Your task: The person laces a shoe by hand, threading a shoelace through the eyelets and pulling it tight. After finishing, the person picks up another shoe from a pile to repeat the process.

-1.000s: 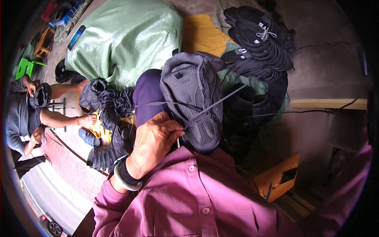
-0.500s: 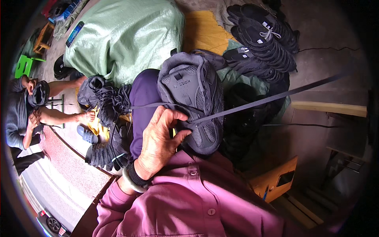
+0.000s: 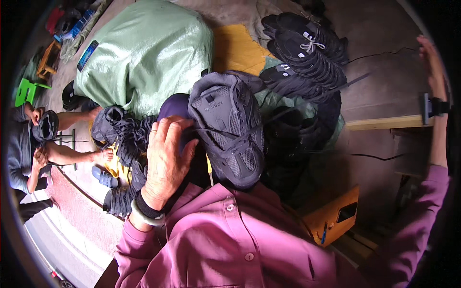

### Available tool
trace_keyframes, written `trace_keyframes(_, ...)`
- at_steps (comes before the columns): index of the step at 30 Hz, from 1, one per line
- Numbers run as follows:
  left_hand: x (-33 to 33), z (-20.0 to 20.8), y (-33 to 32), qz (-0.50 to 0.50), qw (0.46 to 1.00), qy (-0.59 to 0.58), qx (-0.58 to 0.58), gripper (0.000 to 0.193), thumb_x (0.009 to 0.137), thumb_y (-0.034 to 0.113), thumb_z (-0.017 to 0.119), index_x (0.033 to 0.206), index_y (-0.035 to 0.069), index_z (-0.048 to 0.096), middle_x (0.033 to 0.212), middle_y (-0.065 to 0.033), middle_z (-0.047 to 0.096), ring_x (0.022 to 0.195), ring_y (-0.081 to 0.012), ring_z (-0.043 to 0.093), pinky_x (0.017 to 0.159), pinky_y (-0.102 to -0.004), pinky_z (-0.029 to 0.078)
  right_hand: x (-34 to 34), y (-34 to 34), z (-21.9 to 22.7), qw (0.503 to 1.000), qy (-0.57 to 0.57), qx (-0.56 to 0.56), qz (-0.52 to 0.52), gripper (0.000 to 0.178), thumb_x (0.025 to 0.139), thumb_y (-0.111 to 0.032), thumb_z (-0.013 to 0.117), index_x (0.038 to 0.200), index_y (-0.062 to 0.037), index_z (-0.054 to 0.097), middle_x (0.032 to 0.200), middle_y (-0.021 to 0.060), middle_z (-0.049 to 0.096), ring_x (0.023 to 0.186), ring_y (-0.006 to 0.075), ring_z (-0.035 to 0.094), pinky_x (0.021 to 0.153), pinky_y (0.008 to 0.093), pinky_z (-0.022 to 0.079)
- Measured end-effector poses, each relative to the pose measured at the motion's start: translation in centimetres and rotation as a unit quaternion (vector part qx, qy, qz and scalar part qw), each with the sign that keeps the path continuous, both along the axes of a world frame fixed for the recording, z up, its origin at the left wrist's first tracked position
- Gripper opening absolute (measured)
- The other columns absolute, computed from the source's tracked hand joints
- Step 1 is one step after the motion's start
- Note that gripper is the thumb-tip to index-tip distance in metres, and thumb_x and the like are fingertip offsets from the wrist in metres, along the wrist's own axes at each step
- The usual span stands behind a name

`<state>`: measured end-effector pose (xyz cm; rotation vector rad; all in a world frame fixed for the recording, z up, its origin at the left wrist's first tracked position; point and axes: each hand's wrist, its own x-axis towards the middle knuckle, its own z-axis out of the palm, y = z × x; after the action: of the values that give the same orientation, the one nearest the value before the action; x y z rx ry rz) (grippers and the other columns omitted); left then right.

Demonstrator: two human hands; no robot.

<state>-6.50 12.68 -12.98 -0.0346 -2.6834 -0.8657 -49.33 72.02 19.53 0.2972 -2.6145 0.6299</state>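
A dark grey shoe (image 3: 225,129) with mesh panels rests sole-down across my lap, toe toward my body. Its flat dark shoelace (image 3: 221,136) crosses the front of the upper. Beside the shoe's left edge is my left hand (image 3: 168,153), fingers curled where one length of lace meets them and thumb held apart; the grip itself is partly hidden. Far to the right, my right hand (image 3: 432,62) is raised with its fingers stretched out, holding nothing visible. A blurred lace end (image 3: 357,79) hangs in the air between that hand and the shoe.
A green woven sack (image 3: 144,53) carries a phone (image 3: 88,56). Black shoe parts (image 3: 307,53) are stacked at the back right; more dark shoes (image 3: 120,125) lie left. Another person (image 3: 29,144) sits at far left holding a shoe. An orange board (image 3: 336,216) bears a second phone.
My left hand has moved left, off the shoe's front. The long lace stretched toward the right has gone slack, its end now loose. My right hand has come into view, fingers extended.
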Motion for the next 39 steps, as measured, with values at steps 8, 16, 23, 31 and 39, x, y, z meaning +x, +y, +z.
trace_keyframes(8,1.4,0.0,-1.8,-0.020,0.950,-0.154,0.270,0.024,0.094,0.016,0.077,0.108,-0.001,0.068,0.096,-0.0108,0.072,0.087,-0.0185,0.069,0.079,-0.0312,0.054,19.1,-23.1,-19.8,0.911,-0.255,-0.247,0.211,0.022,0.102,-0.023,0.063,0.115,-0.0065,0.070,0.099,-0.0012,0.071,0.088,0.0057,0.063,0.080,0.0222,0.048)
trace_keyframes(16,5.5,-1.1,-4.7,0.065,0.923,-0.234,0.297,0.015,0.097,0.014,0.075,0.099,0.000,0.071,0.078,-0.0007,0.066,0.072,-0.0091,0.058,0.068,-0.0269,0.048,28.8,-32.5,-29.5,0.829,-0.422,-0.222,0.292,0.014,0.100,-0.008,0.064,0.111,-0.0015,0.071,0.096,0.0008,0.071,0.079,0.0063,0.063,0.071,0.0237,0.053)
trace_keyframes(23,10.3,-4.5,-8.9,0.122,0.917,-0.311,0.217,0.014,0.093,0.014,0.075,0.097,0.002,0.071,0.075,-0.0037,0.065,0.069,-0.0113,0.057,0.066,-0.0289,0.048,31.1,-33.4,-31.5,0.827,-0.424,-0.212,0.303,0.007,0.096,-0.005,0.070,0.099,0.0001,0.067,0.089,0.0027,0.070,0.079,0.0070,0.063,0.071,0.0268,0.051)
trace_keyframes(31,6.7,-3.5,-9.3,0.056,0.971,-0.181,0.144,0.010,0.093,0.006,0.070,0.102,0.001,0.072,0.096,-0.0109,0.069,0.087,-0.0240,0.072,0.077,-0.0337,0.056,31.5,-33.6,-30.9,0.855,-0.349,-0.180,0.339,0.008,0.093,-0.008,0.071,0.095,-0.0012,0.067,0.087,0.0097,0.068,0.078,0.0196,0.066,0.072,0.0333,0.052)
trace_keyframes(39,-2.6,1.6,-1.0,-0.090,0.980,-0.092,0.154,0.015,0.087,-0.001,0.075,0.101,0.003,0.072,0.089,-0.0085,0.065,0.071,-0.0188,0.062,0.067,-0.0305,0.051,31.5,-34.1,-30.2,0.848,-0.404,-0.162,0.301,0.006,0.092,0.000,0.073,0.096,0.0012,0.070,0.092,0.0045,0.066,0.084,0.0104,0.065,0.076,0.0266,0.054)
